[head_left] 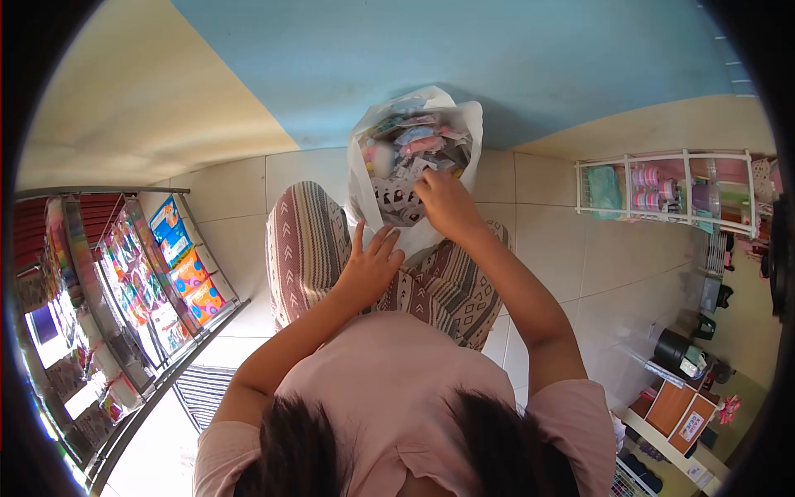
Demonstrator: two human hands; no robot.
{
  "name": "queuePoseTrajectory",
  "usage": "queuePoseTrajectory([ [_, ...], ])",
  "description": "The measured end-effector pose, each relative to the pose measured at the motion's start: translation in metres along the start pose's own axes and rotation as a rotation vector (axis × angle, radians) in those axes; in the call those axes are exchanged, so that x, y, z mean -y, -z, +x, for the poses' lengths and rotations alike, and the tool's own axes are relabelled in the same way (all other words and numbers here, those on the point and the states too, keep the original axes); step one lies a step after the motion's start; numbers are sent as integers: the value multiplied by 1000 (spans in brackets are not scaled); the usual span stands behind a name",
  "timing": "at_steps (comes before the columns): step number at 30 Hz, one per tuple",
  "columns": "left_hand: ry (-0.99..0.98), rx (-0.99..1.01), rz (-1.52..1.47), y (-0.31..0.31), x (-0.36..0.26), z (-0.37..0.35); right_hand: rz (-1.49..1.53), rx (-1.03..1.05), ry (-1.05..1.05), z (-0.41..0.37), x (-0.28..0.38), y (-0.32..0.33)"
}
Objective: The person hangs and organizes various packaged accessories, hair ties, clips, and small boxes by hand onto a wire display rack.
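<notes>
A white plastic bag point(358, 178) stands open on the floor against the wall, between the patterned trouser legs. Small clear packets point(422, 147) in pink, blue and other colours fill it. My right hand point(451, 207) reaches over the bag's right side with its fingers pinched together at a packet with a black-and-white print point(396, 197). The fingertips partly hide what they grip. At the bag's near rim rests my left hand point(373, 263), its fingers spread and slightly bent against the plastic.
To the left stands a metal rack point(170, 290) hung with colourful packets. A white wire shelf point(629, 214) with pink rolls and other goods is on the right. Farther right are a black round container point(672, 348) and a wooden board point(669, 404). Pale tiles point(546, 248) cover the floor.
</notes>
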State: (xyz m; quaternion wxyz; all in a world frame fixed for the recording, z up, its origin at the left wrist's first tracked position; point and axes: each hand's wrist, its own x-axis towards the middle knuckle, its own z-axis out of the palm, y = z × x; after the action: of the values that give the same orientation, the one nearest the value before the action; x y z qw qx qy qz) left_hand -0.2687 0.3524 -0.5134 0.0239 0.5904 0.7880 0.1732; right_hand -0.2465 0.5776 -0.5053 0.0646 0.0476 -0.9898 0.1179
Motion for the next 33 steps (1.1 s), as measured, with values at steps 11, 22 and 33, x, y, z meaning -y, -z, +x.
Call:
queuePoseTrajectory([
  [11, 120, 126, 70, 5, 2, -6, 139, 538, -214, 17, 39, -29],
  [22, 96, 138, 62, 21, 9, -4, 238, 558, -328, 26, 49, -60],
  [33, 63, 179, 44, 23, 15, -6, 273, 493, -285, 21, 51, -82],
])
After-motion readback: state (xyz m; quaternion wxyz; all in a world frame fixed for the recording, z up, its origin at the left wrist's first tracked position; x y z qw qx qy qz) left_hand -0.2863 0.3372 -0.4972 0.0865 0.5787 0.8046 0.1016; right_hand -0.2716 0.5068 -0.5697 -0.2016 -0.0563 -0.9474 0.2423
